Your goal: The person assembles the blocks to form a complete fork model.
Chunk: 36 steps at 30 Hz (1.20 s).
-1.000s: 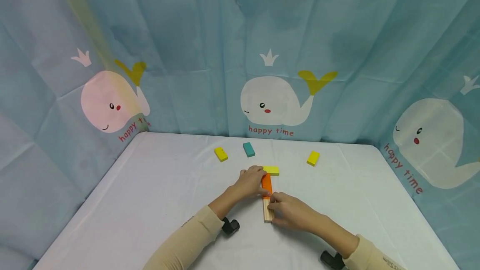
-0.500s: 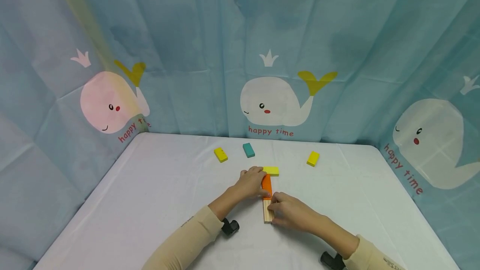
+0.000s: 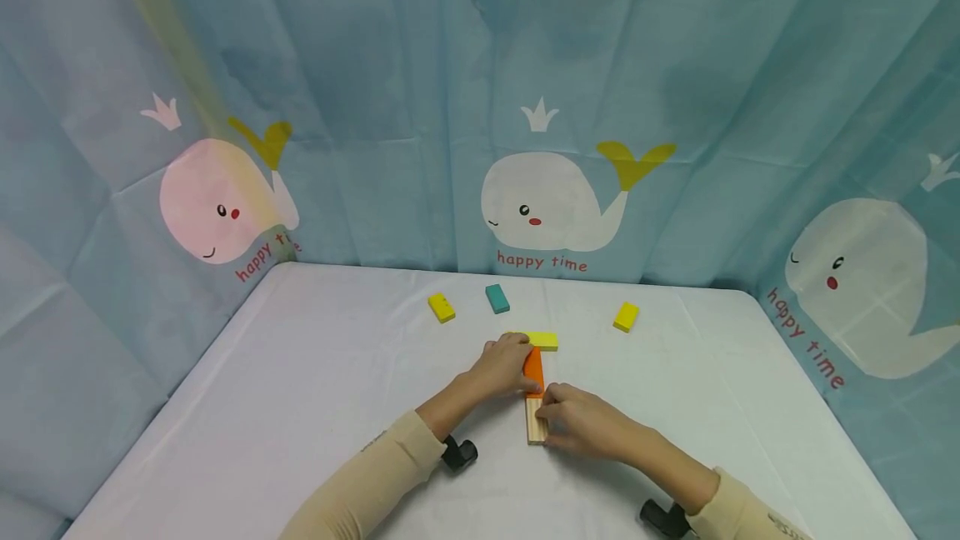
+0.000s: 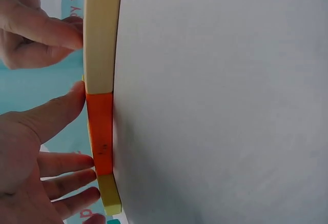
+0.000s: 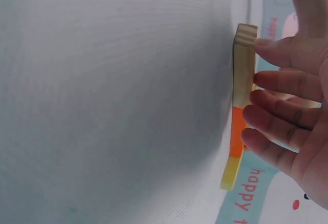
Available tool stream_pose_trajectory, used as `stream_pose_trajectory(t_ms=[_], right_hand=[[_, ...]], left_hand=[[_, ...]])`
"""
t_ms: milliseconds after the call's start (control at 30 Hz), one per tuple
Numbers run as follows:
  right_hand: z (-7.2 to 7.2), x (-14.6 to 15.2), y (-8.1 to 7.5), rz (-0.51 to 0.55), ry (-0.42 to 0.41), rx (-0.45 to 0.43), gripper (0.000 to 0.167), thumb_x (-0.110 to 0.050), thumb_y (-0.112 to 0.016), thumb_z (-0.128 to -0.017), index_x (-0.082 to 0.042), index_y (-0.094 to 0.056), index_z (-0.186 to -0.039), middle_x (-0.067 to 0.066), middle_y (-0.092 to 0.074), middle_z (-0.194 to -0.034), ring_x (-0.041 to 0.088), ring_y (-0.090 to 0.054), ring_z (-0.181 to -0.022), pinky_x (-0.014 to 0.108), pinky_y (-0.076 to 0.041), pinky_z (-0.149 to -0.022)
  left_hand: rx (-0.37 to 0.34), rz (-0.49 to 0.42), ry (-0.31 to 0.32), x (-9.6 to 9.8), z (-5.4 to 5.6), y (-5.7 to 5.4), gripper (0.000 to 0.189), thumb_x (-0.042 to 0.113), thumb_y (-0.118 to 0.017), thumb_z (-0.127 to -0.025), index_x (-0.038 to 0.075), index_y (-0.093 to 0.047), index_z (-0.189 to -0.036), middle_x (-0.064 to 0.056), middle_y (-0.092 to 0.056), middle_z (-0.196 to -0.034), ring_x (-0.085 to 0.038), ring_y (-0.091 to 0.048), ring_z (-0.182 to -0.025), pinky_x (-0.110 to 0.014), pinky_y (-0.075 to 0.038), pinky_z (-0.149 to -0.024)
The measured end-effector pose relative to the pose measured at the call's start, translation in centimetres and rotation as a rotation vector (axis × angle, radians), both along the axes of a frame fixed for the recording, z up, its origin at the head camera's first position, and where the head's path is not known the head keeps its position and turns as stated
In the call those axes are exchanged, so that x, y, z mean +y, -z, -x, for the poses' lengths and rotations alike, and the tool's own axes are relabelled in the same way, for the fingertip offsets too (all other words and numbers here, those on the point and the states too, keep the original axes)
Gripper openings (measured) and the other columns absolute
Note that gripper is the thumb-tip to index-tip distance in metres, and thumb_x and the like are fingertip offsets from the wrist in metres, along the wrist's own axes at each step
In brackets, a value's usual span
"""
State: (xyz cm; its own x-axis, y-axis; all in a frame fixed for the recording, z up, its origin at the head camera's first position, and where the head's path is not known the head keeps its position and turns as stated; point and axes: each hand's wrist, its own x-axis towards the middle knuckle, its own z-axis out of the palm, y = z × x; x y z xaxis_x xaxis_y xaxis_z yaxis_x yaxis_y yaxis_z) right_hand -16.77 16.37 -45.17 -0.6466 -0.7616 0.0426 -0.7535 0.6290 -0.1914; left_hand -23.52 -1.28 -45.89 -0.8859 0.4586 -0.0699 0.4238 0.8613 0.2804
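Note:
A bare-wood block (image 3: 535, 425), an orange block (image 3: 533, 371) and a yellow block (image 3: 545, 342) lie end to side in a line on the table. My left hand (image 3: 498, 367) is over the orange block, its thumb and fingertips touching the top near both ends. In the left wrist view, those fingers (image 4: 65, 162) look fairly straight. From the right, my right hand (image 3: 588, 421) touches the bare-wood block with its thumb and fingertips. Its fingers (image 5: 279, 83) are extended in the right wrist view, the lower ones reaching toward the orange block.
Behind the line lie a yellow block (image 3: 442, 307) and a teal block (image 3: 497, 298), with another yellow block (image 3: 626, 317) farther right. White cloth (image 3: 300, 407) covers the table. A blue whale-print curtain (image 3: 420, 190) hangs along its back and sides.
My left hand has shifted very slightly, showing a sliver more of the yellow block behind it. Otherwise both hands and the blocks stay in place.

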Motion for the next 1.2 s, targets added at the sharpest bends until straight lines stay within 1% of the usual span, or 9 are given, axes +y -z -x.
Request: stream_pose_trajectory(t_ms=[133,267,400,500,667,800,900,1100,1200], right_hand=[[0.0,0.0,-0.1,0.002,0.003,-0.003,0.028,-0.022,-0.078,-0.082,-0.007,-0.074,-0.105,-0.002,-0.06,-0.097,0.003,-0.052,-0.084,0.017,-0.049,-0.073],[0.0,0.0,-0.1,0.007,0.012,-0.029,0.029,-0.022,-0.079,-0.082,-0.006,-0.074,-0.105,-0.002,-0.06,-0.098,0.003,-0.053,-0.085,0.018,-0.05,-0.073],[0.1,0.1,0.0,0.031,0.03,-0.091,0.029,-0.023,-0.077,-0.083,-0.006,-0.074,-0.106,-0.003,-0.059,-0.1,0.001,-0.052,-0.085,0.017,-0.05,-0.074],[0.3,0.3,0.1,0.069,0.045,-0.152,0.027,-0.023,-0.076,-0.084,-0.007,-0.074,-0.106,-0.004,-0.06,-0.101,0.001,-0.053,-0.086,0.018,-0.05,-0.075],[0.7,0.8,0.0,0.113,0.078,-0.207,0.023,-0.019,-0.073,-0.085,-0.008,-0.074,-0.105,-0.004,-0.062,-0.102,0.006,-0.058,-0.089,0.023,-0.052,-0.079],[1.4,1.3,-0.3,0.123,0.136,-0.222,0.021,-0.019,-0.07,-0.088,-0.009,-0.074,-0.106,-0.004,-0.064,-0.102,0.01,-0.06,-0.092,0.028,-0.053,-0.083],[2.1,1.9,-0.8,0.153,0.182,-0.224,0.021,-0.02,-0.069,-0.09,-0.008,-0.074,-0.106,-0.004,-0.065,-0.102,0.013,-0.061,-0.092,0.032,-0.054,-0.083],[3.6,3.0,-1.7,0.22,0.261,-0.203,0.02,-0.021,-0.069,-0.09,-0.007,-0.074,-0.104,-0.004,-0.066,-0.098,0.014,-0.061,-0.089,0.034,-0.055,-0.081],[4.5,3.6,-2.0,0.248,0.295,-0.185,0.02,-0.019,-0.069,-0.09,-0.006,-0.074,-0.104,0.0,-0.067,-0.099,0.017,-0.062,-0.089,0.037,-0.056,-0.081]], left_hand=[[-0.004,-0.003,0.017,0.0,0.0,0.1,0.062,0.046,-0.077,-0.081,0.009,-0.063,-0.129,-0.006,-0.054,-0.141,-0.022,-0.047,-0.133,-0.043,-0.042,-0.104],[-0.016,0.002,0.047,-0.2,-0.1,0.2,0.062,0.046,-0.075,-0.082,0.01,-0.061,-0.131,-0.006,-0.054,-0.142,-0.022,-0.046,-0.134,-0.044,-0.041,-0.106],[-0.026,-0.001,0.087,-0.4,-0.2,0.1,0.063,0.046,-0.075,-0.082,0.01,-0.06,-0.132,-0.005,-0.054,-0.142,-0.021,-0.046,-0.135,-0.044,-0.039,-0.109],[-0.021,0.003,0.116,-0.5,-0.2,0.0,0.065,0.047,-0.076,-0.081,0.01,-0.061,-0.132,-0.005,-0.054,-0.142,-0.02,-0.045,-0.135,-0.045,-0.038,-0.11],[-0.036,0.024,0.134,-0.6,-0.2,0.1,0.072,0.049,-0.078,-0.078,0.011,-0.058,-0.135,-0.005,-0.051,-0.145,-0.02,-0.042,-0.138,-0.048,-0.035,-0.112],[-0.035,0.037,0.139,-0.7,-0.3,0.2,0.075,0.05,-0.079,-0.076,0.011,-0.058,-0.136,-0.005,-0.049,-0.146,-0.02,-0.04,-0.139,-0.049,-0.033,-0.113],[-0.035,0.039,0.135,-0.7,-0.4,0.2,0.074,0.05,-0.079,-0.076,0.012,-0.058,-0.136,-0.005,-0.049,-0.146,-0.02,-0.04,-0.139,-0.049,-0.034,-0.113],[-0.047,0.03,0.111,-0.7,-0.4,0.1,0.074,0.05,-0.079,-0.076,0.012,-0.057,-0.137,-0.004,-0.047,-0.148,-0.019,-0.039,-0.139,-0.047,-0.033,-0.114],[-0.047,0.037,0.105,-0.6,-0.4,0.0,0.075,0.05,-0.079,-0.076,0.013,-0.057,-0.137,-0.005,-0.046,-0.149,-0.02,-0.039,-0.14,-0.046,-0.033,-0.114]])
